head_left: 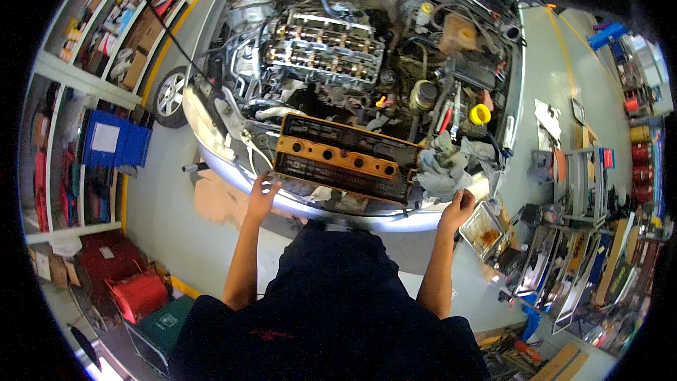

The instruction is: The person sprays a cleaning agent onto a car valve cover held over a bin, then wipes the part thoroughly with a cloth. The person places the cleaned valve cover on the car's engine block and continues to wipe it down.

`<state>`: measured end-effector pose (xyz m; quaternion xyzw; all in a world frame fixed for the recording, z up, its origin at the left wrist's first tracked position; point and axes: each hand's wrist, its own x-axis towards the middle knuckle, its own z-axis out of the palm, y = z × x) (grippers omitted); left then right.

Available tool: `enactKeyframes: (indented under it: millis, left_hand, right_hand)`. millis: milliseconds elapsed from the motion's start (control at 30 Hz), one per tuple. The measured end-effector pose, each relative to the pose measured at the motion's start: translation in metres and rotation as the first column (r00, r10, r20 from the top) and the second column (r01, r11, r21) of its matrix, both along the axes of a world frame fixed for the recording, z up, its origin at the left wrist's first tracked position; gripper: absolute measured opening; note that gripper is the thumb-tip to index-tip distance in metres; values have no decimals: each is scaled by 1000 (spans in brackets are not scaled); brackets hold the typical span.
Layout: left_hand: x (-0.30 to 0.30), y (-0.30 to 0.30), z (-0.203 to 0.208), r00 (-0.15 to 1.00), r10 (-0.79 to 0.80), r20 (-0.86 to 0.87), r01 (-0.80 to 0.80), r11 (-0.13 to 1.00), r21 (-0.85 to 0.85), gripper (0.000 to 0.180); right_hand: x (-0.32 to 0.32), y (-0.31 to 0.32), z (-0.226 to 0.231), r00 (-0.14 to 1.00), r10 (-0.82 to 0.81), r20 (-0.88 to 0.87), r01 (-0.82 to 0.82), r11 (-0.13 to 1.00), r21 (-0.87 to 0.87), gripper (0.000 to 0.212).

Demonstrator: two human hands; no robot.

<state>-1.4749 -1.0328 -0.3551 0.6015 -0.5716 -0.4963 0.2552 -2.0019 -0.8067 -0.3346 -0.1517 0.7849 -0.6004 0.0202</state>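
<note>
A valve cover (336, 156) lies underside up across the front of the open engine bay, dark with an orange-brown middle strip and a row of round holes. My left hand (261, 197) is by its lower left corner, thumb and fingers apart; whether a fingertip touches the cover is unclear. Off the cover's right end, beside a crumpled grey rag (444, 173), my right hand (457, 213) has its fingers curled together. Anything inside them is too small to make out. Behind the cover, the engine's cylinder head (324, 49) shows its bare camshafts.
A yellow cup-like part (479, 114) and red-handled pliers (446, 120) sit at the bay's right. A stained metal tray (482, 231) is beyond the bumper. Shelves (88, 77) and a wheel (170, 97) stand left; a tool cart (557, 261) stands right.
</note>
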Motion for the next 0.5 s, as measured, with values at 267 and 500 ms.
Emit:
enactKeyframes:
  millis: [267, 500]
  left_hand:
    - [-38, 12, 39, 989, 44, 139, 5, 941, -338, 51]
    - [-102, 13, 78, 999, -16, 44, 33, 906, -422, 43]
  right_hand:
    - [-33, 45, 62, 987, 158, -27, -158, 987, -16, 16]
    - [-53, 39, 87, 983, 180, -31, -181, 983, -41, 16]
